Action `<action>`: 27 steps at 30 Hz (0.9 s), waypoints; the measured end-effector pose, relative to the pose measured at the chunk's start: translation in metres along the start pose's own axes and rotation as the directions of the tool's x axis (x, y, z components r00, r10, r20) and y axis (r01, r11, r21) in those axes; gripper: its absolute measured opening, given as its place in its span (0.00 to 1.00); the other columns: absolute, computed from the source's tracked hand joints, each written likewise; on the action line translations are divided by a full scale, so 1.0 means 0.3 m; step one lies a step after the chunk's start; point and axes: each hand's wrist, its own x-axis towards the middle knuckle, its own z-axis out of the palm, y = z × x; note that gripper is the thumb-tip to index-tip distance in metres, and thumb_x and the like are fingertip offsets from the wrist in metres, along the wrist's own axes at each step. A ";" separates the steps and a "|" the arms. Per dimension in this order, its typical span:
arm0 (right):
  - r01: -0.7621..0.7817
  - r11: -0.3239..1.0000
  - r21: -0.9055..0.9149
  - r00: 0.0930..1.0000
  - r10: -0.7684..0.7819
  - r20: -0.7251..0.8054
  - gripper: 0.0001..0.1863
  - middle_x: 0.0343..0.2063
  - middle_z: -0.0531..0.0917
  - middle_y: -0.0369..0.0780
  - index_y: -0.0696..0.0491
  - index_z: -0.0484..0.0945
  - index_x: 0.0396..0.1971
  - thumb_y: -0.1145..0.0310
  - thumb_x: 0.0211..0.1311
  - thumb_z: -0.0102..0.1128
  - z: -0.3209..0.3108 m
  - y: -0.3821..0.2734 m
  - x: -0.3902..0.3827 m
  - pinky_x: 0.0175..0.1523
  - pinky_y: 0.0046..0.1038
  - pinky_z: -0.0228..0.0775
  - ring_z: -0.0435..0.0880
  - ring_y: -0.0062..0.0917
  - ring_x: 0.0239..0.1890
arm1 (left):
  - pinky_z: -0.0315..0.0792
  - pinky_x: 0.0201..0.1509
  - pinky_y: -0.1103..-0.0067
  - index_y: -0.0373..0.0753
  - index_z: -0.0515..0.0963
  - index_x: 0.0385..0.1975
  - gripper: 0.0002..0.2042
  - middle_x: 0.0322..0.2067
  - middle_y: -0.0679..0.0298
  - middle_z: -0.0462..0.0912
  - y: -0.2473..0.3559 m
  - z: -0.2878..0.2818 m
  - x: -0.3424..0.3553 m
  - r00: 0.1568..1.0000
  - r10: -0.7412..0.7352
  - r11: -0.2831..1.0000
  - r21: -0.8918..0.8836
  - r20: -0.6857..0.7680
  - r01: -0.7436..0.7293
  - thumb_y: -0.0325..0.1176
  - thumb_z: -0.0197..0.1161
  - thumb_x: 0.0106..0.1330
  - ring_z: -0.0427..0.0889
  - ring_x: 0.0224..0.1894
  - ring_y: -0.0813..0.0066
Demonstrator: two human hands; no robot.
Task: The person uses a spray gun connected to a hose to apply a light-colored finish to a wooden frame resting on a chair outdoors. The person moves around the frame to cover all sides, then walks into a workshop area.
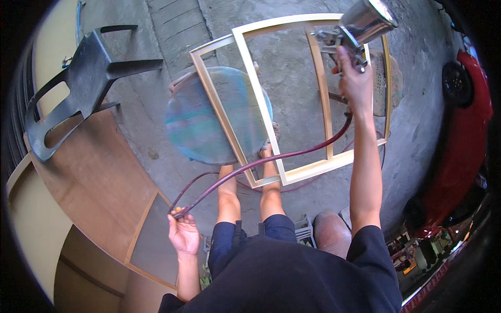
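My right hand [354, 81] is raised, gripping a metal spray gun [359, 36] with a silver cup on it. A maroon hose [284, 155] runs down from the gun to my left hand [182, 232], whose fingers are closed on it near my left leg. Light wooden frames [283, 23], some bare and some paler, lie overlapping beneath the gun. They rest over a round stool top [193, 130] stained blue and turquoise and a second, perforated seat [391, 78] at the right.
A dark plastic chair [94, 73] and wooden panels [94, 172] are at the left. A red car [462, 151] fills the right edge. Grey concrete floor [412, 109] surrounds the frames. A rounded brown object [331, 232] stands beside my right leg.
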 end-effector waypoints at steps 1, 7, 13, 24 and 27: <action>-0.011 0.999 -0.033 0.999 0.012 0.030 0.24 0.14 0.78 0.34 0.57 0.84 0.25 0.49 0.65 0.65 0.044 -0.040 -0.036 0.21 0.24 0.61 0.73 0.15 0.14 | 0.81 0.57 0.67 0.38 0.78 0.46 0.12 0.49 0.57 0.84 0.040 -0.013 0.003 1.000 0.021 1.000 -0.001 0.003 -0.021 0.38 0.52 0.77 0.83 0.54 0.64; 0.093 0.995 0.030 0.945 -0.098 0.312 0.24 0.14 0.79 0.36 0.59 0.85 0.31 0.49 0.66 0.64 0.237 -0.260 -0.163 0.25 0.25 0.69 0.79 0.19 0.18 | 0.81 0.57 0.67 0.37 0.79 0.45 0.12 0.49 0.58 0.84 0.195 -0.085 0.040 0.994 0.105 0.994 -0.011 -0.014 -0.106 0.38 0.53 0.76 0.82 0.54 0.64; 0.155 0.974 -0.168 0.947 -0.098 0.307 0.29 0.12 0.77 0.36 0.59 0.83 0.26 0.43 0.65 0.62 0.278 -0.312 -0.057 0.20 0.25 0.67 0.77 0.18 0.15 | 0.80 0.57 0.67 0.37 0.79 0.46 0.13 0.49 0.57 0.84 0.181 -0.078 0.034 0.995 0.103 0.995 -0.018 0.011 -0.103 0.39 0.52 0.77 0.82 0.55 0.64; 0.041 0.970 -0.238 0.981 -0.084 -0.173 0.28 0.16 0.80 0.35 0.55 0.79 0.21 0.42 0.64 0.63 -0.135 0.037 0.429 0.16 0.26 0.60 0.70 0.17 0.10 | 0.78 0.62 0.63 0.37 0.77 0.51 0.14 0.56 0.55 0.80 -0.162 0.141 -0.028 0.961 -0.246 0.948 -0.176 0.129 0.267 0.37 0.48 0.78 0.76 0.63 0.60; 0.054 0.980 -0.194 0.930 -0.120 -0.348 0.32 0.13 0.82 0.40 0.61 0.82 0.19 0.42 0.62 0.63 -0.281 0.191 0.543 0.19 0.30 0.68 0.76 0.24 0.10 | 0.77 0.62 0.63 0.37 0.76 0.51 0.13 0.57 0.55 0.80 -0.215 0.182 -0.028 0.939 -0.311 0.931 -0.152 0.148 0.332 0.37 0.48 0.78 0.75 0.64 0.59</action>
